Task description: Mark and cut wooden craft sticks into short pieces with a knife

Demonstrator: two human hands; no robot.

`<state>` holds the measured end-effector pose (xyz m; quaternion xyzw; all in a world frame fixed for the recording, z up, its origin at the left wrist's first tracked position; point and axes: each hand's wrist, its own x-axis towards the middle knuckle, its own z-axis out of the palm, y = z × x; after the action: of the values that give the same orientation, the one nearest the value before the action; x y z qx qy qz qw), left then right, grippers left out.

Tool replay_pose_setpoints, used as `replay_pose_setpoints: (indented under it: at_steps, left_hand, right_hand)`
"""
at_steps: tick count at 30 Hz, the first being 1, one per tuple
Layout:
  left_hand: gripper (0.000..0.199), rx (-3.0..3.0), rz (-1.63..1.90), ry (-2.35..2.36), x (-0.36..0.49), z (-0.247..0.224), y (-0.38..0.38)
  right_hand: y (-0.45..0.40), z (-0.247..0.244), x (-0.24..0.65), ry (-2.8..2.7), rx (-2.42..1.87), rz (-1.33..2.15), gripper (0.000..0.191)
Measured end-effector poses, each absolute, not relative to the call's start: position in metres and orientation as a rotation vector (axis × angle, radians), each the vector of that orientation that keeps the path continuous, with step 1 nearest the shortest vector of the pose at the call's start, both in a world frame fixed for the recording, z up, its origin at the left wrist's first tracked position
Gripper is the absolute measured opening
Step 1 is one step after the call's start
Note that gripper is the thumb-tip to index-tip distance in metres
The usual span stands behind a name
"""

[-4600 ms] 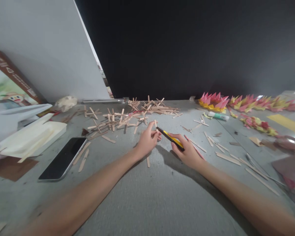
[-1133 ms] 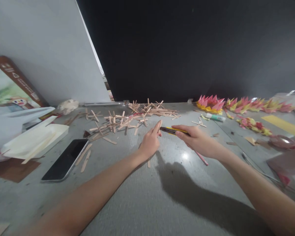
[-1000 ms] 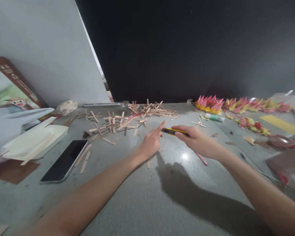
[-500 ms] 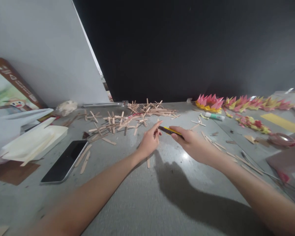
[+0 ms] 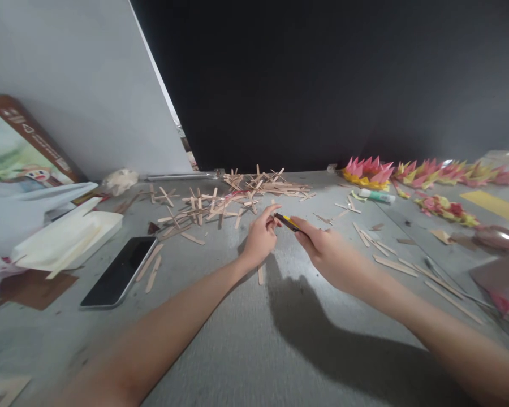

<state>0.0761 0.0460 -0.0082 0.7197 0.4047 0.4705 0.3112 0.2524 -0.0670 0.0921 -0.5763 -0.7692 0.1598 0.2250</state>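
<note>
Counting across our desk [image 5: 220,350], we find one phone [image 5: 119,272] at left, two loose sticks [image 5: 153,275] just beside it, one glue stick [image 5: 377,196] at right and one knife [image 5: 287,221] at the centre of the frame; the heap of sticks [image 5: 237,198] at upper centre is too tangled for us to count. The fingers of our right hand [image 5: 324,247] are clamped around the knife, its front end poking out beyond them toward the upper left, close by our left hand [image 5: 261,234]. Our left fingers are bent; we cannot tell whether they grip anything.
</note>
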Motion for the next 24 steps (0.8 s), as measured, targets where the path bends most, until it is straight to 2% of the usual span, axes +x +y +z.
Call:
replay_pose_setpoints:
  at_steps: [18,24]
  left_hand:
    - [0.051,1.832,1.385,1.183,0.075,0.002,0.039]
    - [0.060,1.993,1.410,1.160,0.074,-0.004,0.038]
  right_hand:
    - [-0.073,0.076,0.234,-2.123,-1.551,0.444,0.055]
    - [-0.076,0.086,0.233,-2.136,-1.579,0.352,0.052]
